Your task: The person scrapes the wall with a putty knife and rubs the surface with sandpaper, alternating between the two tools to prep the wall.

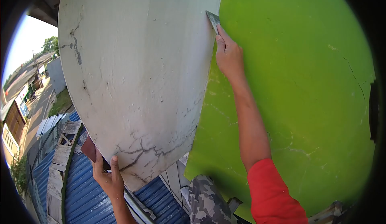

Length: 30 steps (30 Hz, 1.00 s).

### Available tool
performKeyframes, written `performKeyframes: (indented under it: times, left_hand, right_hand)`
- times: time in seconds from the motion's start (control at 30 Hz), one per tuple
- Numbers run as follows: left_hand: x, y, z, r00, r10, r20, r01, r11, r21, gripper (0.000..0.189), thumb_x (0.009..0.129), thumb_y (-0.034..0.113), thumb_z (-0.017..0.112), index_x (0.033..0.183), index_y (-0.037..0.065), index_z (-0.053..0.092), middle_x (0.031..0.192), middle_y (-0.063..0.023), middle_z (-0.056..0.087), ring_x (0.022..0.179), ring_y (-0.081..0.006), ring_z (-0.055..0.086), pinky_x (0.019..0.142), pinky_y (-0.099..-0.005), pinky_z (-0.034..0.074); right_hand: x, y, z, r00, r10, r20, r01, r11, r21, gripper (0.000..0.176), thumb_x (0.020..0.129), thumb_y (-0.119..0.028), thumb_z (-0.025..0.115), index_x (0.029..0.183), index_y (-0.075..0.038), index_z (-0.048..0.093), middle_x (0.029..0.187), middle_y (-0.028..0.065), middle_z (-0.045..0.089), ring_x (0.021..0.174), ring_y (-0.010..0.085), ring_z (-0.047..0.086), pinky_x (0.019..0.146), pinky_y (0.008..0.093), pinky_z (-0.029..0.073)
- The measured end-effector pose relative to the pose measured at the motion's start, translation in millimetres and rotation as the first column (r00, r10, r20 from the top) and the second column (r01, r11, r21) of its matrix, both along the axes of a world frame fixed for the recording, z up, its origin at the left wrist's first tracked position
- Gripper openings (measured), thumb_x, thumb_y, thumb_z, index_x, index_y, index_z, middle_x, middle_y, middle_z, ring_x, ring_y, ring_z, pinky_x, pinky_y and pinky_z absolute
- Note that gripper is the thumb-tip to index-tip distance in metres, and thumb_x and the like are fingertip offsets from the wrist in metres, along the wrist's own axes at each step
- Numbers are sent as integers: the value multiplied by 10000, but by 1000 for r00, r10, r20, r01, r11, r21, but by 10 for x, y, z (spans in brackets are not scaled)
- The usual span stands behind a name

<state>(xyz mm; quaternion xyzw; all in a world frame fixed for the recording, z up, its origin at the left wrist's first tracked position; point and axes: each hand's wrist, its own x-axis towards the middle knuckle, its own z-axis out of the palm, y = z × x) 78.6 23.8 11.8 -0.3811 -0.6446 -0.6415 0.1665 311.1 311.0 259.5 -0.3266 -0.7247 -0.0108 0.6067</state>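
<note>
One putty knife (213, 18) is clasped in the right hand (230, 57), its blade on the white wall (161, 63), near the border with the green wall (301, 63). At the white wall's lower left edge, the left hand (109, 179) grasps a reddish-brown sheet (89, 149), partly covered by fingers; its material is unclear. A camouflage-clad leg (207, 200) is cut off below.

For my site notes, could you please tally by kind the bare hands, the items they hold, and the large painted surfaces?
Bare hands: 2 (left hand, right hand)
Flat grey metal scraper: 1
Thin reddish-brown sheet: 1
Painted surfaces: 2 (cracked white one, bright green one)
Total: 6
</note>
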Motion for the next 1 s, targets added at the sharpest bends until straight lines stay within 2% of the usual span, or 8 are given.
performKeyframes:
  times: [0.1, 0.2, 0.3, 0.5, 0.63, 0.8, 0.9, 1.0]
  left_hand:
    - [54, 32, 9, 999, 6, 35, -7, 1000, 30, 471, 985, 188, 713, 1369, -66, 611, 1321, -228, 652, 1212, -312, 625, 1011, -380, 474]
    - [-6, 39, -20, 999, 46, 17, -47, 999, 12, 473, 972, 170, 730, 1371, -57, 616, 1329, -228, 656, 1199, -313, 636, 989, -375, 488]
    - [80, 57, 23, 997, 52, 60, -52, 999, -8, 432, 986, 151, 708, 1351, -65, 622, 1280, -213, 671, 1140, -279, 641, 979, -359, 485]
    - [71, 75, 8, 996, 67, 55, -70, 997, 38, 418, 991, 155, 703, 1336, -68, 628, 1259, -202, 681, 1112, -264, 643, 975, -353, 482]
    - [77, 35, 48, 998, 60, 20, -60, 998, -6, 417, 988, 146, 705, 1338, -67, 627, 1270, -209, 678, 1116, -263, 646, 968, -349, 489]
    - [90, 48, 37, 998, 61, 16, -62, 997, 41, 418, 982, 139, 710, 1335, -68, 628, 1272, -215, 677, 1114, -267, 648, 967, -353, 492]
    - [76, 23, 61, 998, 58, 24, -59, 997, 44, 418, 977, 140, 715, 1329, -70, 632, 1257, -219, 683, 1115, -275, 649, 977, -359, 487]
    - [53, 34, 58, 999, 52, 11, -53, 998, 23, 417, 974, 142, 719, 1324, -69, 637, 1237, -223, 689, 1118, -281, 651, 987, -362, 482]
  right_hand:
    - [-45, 371, -490, 993, -114, -4, 104, 889, 446, 404, 1056, -217, 502, 1404, -48, 616, 1070, 261, 732, 954, 452, 706, 886, 489, 556]
    - [-108, -71, -40, 999, -40, 6, 40, 998, -53, 404, 1056, -212, 496, 1399, -35, 616, 1157, 270, 715, 1065, 458, 683, 961, 479, 537]
    - [-201, -10, 415, 997, 10, -74, -10, 1000, 4, 404, 1057, -205, 493, 1398, -26, 615, 1205, 272, 702, 1134, 460, 660, 1013, 487, 514]
    - [-168, 176, 49, 999, -41, 2, 40, 980, 197, 437, 1064, -258, 463, 1408, -31, 608, 1209, 270, 703, 1124, 464, 663, 1009, 495, 517]
    - [-192, 35, 739, 999, -24, -28, 25, 999, 42, 447, 1062, -264, 463, 1422, -39, 600, 1267, 272, 679, 1176, 463, 641, 1043, 482, 501]
    - [-141, 90, 198, 994, -94, 50, 81, 971, 223, 459, 1058, -283, 454, 1418, -42, 604, 1269, 272, 678, 1187, 457, 638, 1045, 492, 497]
    - [-148, 343, 671, 988, -153, 10, 146, 957, 250, 439, 1064, -304, 480, 1438, -115, 609, 1056, 210, 755, 898, 367, 721, 845, 433, 560]
    - [-130, 139, 1384, 998, -66, 21, 64, 996, 69, 444, 1066, -299, 470, 1459, -137, 599, 702, 81, 614, 526, 223, 535, 539, 384, 485]
